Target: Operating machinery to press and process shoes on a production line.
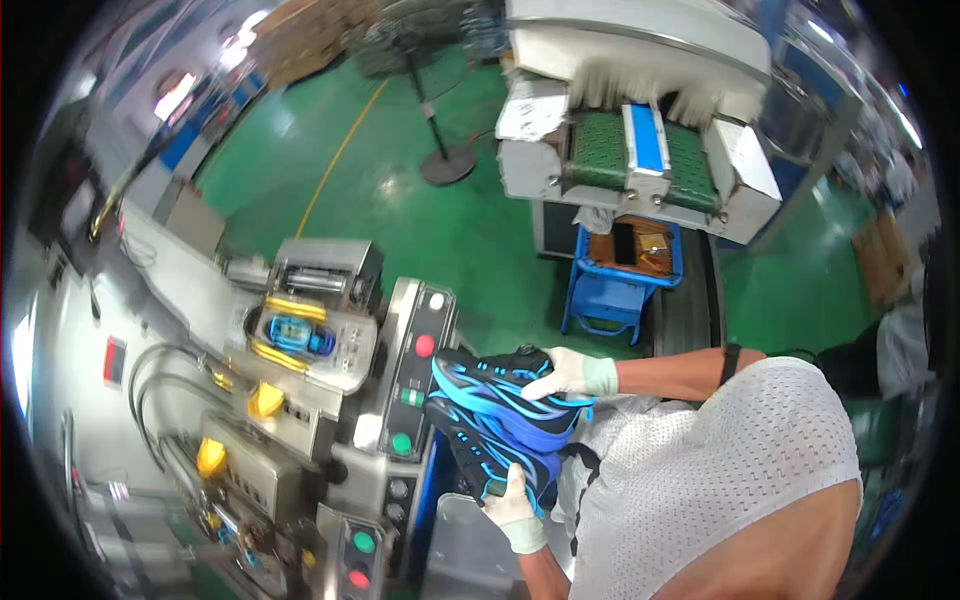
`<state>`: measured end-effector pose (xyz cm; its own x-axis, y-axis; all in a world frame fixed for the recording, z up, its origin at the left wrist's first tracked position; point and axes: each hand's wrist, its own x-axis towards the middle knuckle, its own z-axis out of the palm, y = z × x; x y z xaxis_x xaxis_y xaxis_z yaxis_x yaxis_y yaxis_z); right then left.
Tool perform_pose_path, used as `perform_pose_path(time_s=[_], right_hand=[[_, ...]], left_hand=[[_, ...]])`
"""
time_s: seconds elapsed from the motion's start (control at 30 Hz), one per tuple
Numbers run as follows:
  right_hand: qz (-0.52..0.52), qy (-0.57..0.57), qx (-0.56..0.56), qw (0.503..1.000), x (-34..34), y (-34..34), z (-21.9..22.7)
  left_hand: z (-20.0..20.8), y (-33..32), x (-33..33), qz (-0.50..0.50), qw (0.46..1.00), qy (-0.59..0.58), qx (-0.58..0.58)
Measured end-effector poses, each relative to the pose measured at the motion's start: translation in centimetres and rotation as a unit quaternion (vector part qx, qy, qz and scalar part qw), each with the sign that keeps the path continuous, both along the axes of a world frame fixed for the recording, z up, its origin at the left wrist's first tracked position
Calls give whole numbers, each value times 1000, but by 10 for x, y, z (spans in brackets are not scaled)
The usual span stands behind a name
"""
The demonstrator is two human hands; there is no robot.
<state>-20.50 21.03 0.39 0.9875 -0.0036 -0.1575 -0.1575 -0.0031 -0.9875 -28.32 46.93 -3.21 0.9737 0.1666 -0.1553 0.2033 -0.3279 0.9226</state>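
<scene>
A pair of sneakers, black with bright blue lines and blue-purple soles, is held together in front of my body, soles facing each other. My right hand, in a pale glove, closes on the collar end of the upper sneaker. Below it, my gloved left hand grips the lower sneaker, thumb on its side. The toes point left, toward a control panel with red, green and white buttons. Part of the lower sneaker is hidden behind my left hand.
Left of the panel, a metal machine holds a blue shoe-shaped piece between yellow pads. A grey bin lies below my hands. A blue trolley and a green-belted conveyor stand farther off, near a fan stand.
</scene>
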Motion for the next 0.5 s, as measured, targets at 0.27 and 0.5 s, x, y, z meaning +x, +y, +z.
perform_pose_path(time_s=[0.27, 0.5], right_hand=[[-266, -51, 189, 944, -23, -171, 49], [-552, -187, -50, 811, -18, -359, 93]], left_hand=[[93, -171, 131, -274, 954, -46, -110], [116, -400, 259, -458, 858, -109, -202]])
